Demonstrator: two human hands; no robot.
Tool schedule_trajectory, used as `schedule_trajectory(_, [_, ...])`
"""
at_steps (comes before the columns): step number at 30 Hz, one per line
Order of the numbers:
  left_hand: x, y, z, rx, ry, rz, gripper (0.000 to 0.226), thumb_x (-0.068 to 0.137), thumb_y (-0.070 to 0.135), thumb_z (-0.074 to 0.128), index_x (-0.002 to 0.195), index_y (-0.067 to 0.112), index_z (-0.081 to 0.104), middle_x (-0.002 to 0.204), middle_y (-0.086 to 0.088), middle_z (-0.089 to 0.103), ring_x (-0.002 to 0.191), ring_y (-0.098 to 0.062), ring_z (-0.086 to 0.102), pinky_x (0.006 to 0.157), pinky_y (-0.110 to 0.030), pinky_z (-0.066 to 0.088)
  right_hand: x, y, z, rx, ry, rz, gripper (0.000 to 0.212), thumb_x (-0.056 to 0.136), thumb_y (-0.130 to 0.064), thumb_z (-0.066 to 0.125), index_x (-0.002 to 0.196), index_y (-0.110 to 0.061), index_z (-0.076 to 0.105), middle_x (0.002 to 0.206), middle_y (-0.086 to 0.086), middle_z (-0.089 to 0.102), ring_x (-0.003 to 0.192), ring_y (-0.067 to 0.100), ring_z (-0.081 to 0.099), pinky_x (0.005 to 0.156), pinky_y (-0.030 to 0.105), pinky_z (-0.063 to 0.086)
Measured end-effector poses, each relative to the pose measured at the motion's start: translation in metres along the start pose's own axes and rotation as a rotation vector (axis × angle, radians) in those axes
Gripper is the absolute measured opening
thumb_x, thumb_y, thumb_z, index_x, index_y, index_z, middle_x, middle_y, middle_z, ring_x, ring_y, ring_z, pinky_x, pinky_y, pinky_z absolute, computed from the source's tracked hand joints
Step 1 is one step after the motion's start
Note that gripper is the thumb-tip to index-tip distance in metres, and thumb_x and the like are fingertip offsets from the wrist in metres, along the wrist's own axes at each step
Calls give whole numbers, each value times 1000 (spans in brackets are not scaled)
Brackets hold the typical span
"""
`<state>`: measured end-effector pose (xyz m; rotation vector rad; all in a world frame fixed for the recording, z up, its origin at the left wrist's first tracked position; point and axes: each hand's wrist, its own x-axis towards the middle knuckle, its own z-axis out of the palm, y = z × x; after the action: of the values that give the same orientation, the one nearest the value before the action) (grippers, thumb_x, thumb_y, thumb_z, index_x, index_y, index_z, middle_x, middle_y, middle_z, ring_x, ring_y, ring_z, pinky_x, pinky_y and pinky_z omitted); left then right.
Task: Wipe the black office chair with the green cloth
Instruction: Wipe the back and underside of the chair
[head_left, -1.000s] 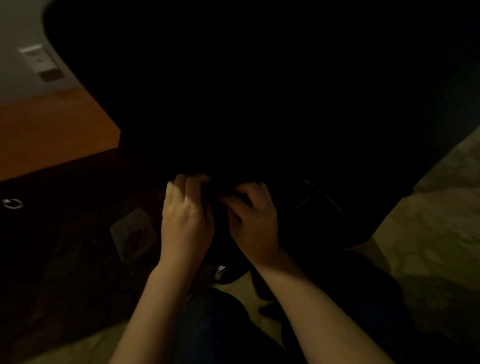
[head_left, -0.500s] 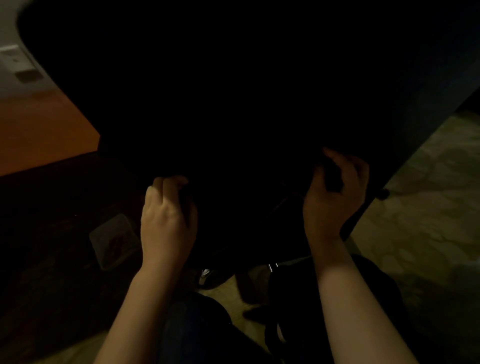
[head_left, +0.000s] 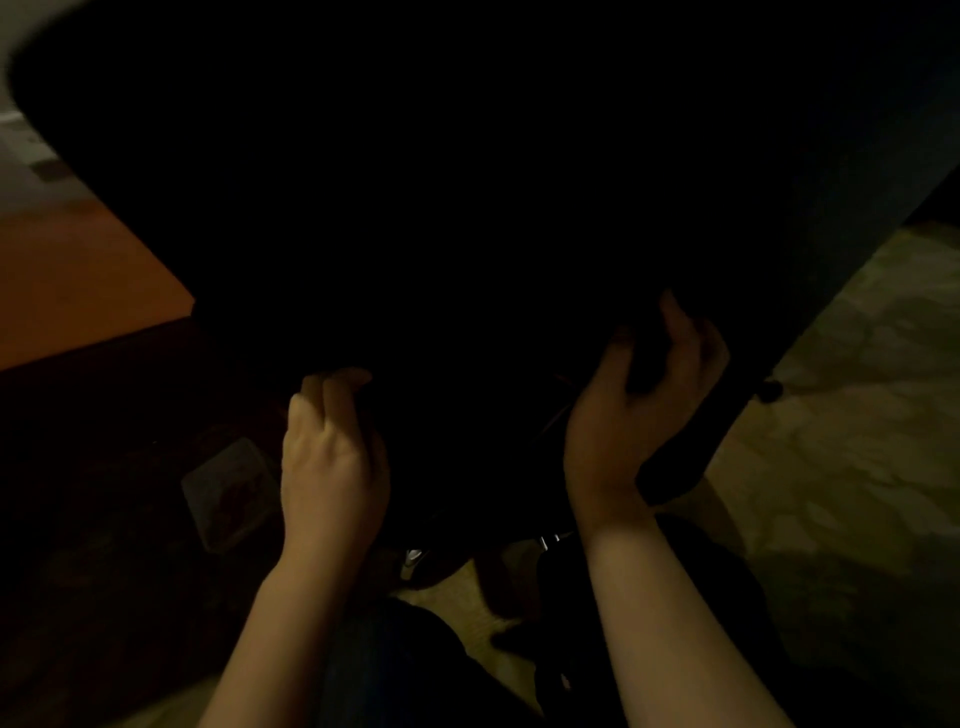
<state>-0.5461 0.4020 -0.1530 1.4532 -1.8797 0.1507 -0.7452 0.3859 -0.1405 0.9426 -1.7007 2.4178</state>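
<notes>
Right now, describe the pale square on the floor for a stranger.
The black office chair fills the view, the left hand at its lower edge. Left of that hand lies the pale square, the only light patch on the dark floor.

You are in a dim indoor room, a home or a small office; the view does not settle which. The black office chair (head_left: 467, 208) fills most of what you see. To its right lies a pale patterned carpet (head_left: 857, 415). To its left are a dark rug (head_left: 104, 545) with a small square object (head_left: 228, 493), an orange surface (head_left: 78, 291) and a light wall with a white wall plate (head_left: 31, 150).
</notes>
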Motion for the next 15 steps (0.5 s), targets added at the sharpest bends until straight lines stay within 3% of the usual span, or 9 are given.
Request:
schedule_trajectory(2, [-1,-1,-1,-6,-26,-4,48,77,-12,67,123,-7,52,114,-27,50,97,-30,41,71,-40,43,-18,-10,7,42,-65,-125,32,87,5,58,118,0,62,124,18,47,114,20,50,98,28,41])
schedule_trajectory(4, [-1,-2,-1,6,-41,0,50,75,-12,68,123,-7,52,114,-27,49,96,-29,40,72,-37,41,-35,-19,16,39,-174,-292,33,91,-1,49,120,-7,64,126,16,45,114,28,50,98,35,42])
schedule_trajectory(8, [-2,-7,-5,26,-65,40,58,75,-12,69,128,-8,47,118,-29,50,99,-31,40,76,-41,46,-68,-21,32,-79,-493,-564,36,99,-17,38,122,-15,66,127,5,40,116,25,46,105,24,31])
schedule_trajectory(12, [-2,-12,-11,-49,-52,75,57,81,-2,57,135,1,37,124,-27,50,108,-32,44,80,-35,44,-93,-8,40,-215,-726,-760,43,85,-7,65,126,-20,65,134,3,39,124,24,45,106,31,38])
schedule_trajectory(15, [-1,-11,-15,-63,-29,42,52,78,-2,52,129,3,41,114,-26,54,101,-40,52,78,-41,46,-80,-5,37,-211,-746,-871,49,86,-6,64,131,-25,61,133,2,41,121,23,48,100,34,45])
